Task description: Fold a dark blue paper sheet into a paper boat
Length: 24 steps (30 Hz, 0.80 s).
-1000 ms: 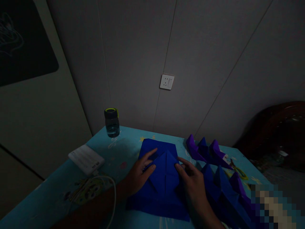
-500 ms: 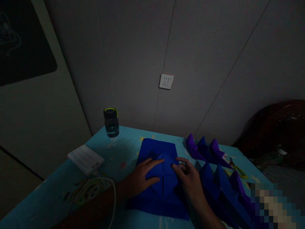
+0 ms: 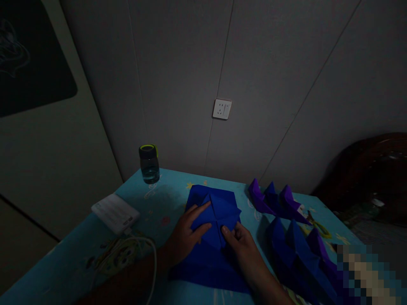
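Risk first: blue paper (image 3: 219, 207) lies part-folded near the middle of the table (image 3: 165, 190), its flaps meeting at a centre point. Left hand (image 3: 187, 231) rests open and flat on the sheet's left half, forefinger stretched toward that centre. Right hand (image 3: 241, 245) is curled at the lower right flap, thumb on the edge; whether it pinches or only presses, cannot tell in this light. Likely trouble: the sheet skids on the slick cloth if the left hand eases off, leaving a crooked crease. A hard pull on the flap could tear it at the centre, where the folds crowd. Right forearm sits close to the folded paper shapes (image 3: 295, 250), so a sweep could knock or flatten them. Dim light makes edge alignment hard to judge.

Table has a light blue cartoon-print cover. Small bottle (image 3: 149, 163) stands at the far left corner, white power bank (image 3: 115, 212) with cable (image 3: 151, 258) at the left edge. More purple folded pieces (image 3: 273, 199) sit at the far right. Grey panelled wall behind, with wall socket (image 3: 221, 109). Dark wooden headboard (image 3: 365, 178) to the right.
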Each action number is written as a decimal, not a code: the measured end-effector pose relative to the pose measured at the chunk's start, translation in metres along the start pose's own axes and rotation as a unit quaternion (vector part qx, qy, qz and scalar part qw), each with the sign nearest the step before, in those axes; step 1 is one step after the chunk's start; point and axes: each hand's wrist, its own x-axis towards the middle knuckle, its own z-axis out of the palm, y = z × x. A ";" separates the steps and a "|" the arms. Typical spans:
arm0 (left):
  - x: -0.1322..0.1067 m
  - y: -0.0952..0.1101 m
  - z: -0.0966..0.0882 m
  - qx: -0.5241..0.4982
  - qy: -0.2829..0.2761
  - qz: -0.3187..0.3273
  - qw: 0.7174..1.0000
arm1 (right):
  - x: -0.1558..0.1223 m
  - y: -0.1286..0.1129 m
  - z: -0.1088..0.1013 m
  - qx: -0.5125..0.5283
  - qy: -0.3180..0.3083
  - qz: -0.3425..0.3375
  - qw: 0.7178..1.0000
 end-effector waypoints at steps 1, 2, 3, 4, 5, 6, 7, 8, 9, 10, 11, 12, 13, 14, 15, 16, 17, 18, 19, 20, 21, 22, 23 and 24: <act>0.000 0.000 0.001 0.001 -0.001 0.001 1.000 | 0.000 -0.001 0.001 0.012 -0.008 -0.003 1.000; 0.000 0.001 0.001 0.010 0.000 0.010 1.000 | 0.000 -0.002 0.002 0.019 -0.008 -0.006 1.000; 0.000 0.001 0.001 0.027 0.004 0.028 0.999 | -0.001 -0.004 0.002 0.019 0.000 -0.010 1.000; 0.000 0.002 0.001 0.051 0.008 0.050 0.997 | -0.001 -0.005 0.001 0.015 0.009 -0.013 1.000; 0.000 0.002 0.000 0.078 0.008 0.074 0.994 | -0.001 -0.007 0.001 0.009 0.017 -0.016 1.000; 0.000 0.003 0.000 0.105 0.007 0.095 0.990 | -0.002 -0.008 0.000 0.004 0.022 -0.020 1.000; 0.000 0.003 -0.001 0.129 0.003 0.110 0.986 | -0.003 -0.009 -0.002 -0.002 0.022 -0.025 0.999; 0.000 0.003 -0.002 0.148 -0.003 0.119 0.982 | -0.004 -0.009 -0.003 -0.007 0.017 -0.031 0.999; 0.000 0.002 -0.003 0.160 -0.009 0.124 0.979 | -0.005 -0.009 -0.004 -0.013 0.009 -0.035 0.999; 0.000 0.002 -0.004 0.166 -0.017 0.126 0.978 | -0.006 -0.009 -0.005 -0.023 0.000 -0.036 0.999; -0.001 0.001 -0.004 0.167 -0.025 0.125 0.978 | -0.007 -0.008 -0.006 -0.036 -0.009 -0.033 0.999; -0.001 0.000 -0.005 0.166 -0.036 0.122 0.978 | -0.008 -0.007 -0.007 -0.052 -0.021 -0.028 0.998; -0.002 -0.001 -0.004 0.166 -0.048 0.116 0.978 | -0.009 -0.006 -0.007 -0.069 -0.034 -0.024 0.997; -0.003 -0.003 -0.004 0.168 -0.058 0.108 0.978 | -0.010 -0.005 -0.007 -0.085 -0.048 -0.025 0.995; -0.004 -0.004 -0.003 0.172 -0.065 0.098 0.978 | -0.010 -0.004 -0.007 -0.097 -0.062 -0.031 0.993; -0.005 -0.005 -0.002 0.177 -0.070 0.089 0.978 | -0.010 -0.004 -0.006 -0.105 -0.074 -0.041 0.991; -0.006 -0.005 -0.001 0.178 -0.074 0.084 0.978 | -0.009 -0.003 -0.006 -0.113 -0.084 -0.052 0.989; -0.007 -0.006 0.000 0.174 -0.080 0.083 0.978 | -0.008 -0.003 -0.006 -0.124 -0.086 -0.062 0.987; -0.008 -0.005 0.001 0.163 -0.085 0.085 0.979 | -0.007 -0.004 -0.006 -0.141 -0.077 -0.072 0.984; -0.008 -0.003 0.002 0.148 -0.091 0.088 0.981 | -0.006 -0.004 -0.006 -0.163 -0.059 -0.083 0.981; -0.008 -0.001 0.002 0.131 -0.097 0.091 0.982 | -0.004 -0.005 -0.006 -0.189 -0.034 -0.096 0.977; -0.008 0.001 0.003 0.117 -0.099 0.090 0.984 | -0.003 -0.005 -0.006 -0.214 -0.006 -0.109 0.971; -0.007 0.004 0.003 0.106 -0.097 0.083 0.986 | -0.002 -0.006 -0.006 -0.235 0.019 -0.121 0.964; -0.006 0.007 0.004 0.097 -0.093 0.071 0.988 | -0.001 -0.008 -0.006 -0.250 0.040 -0.130 0.959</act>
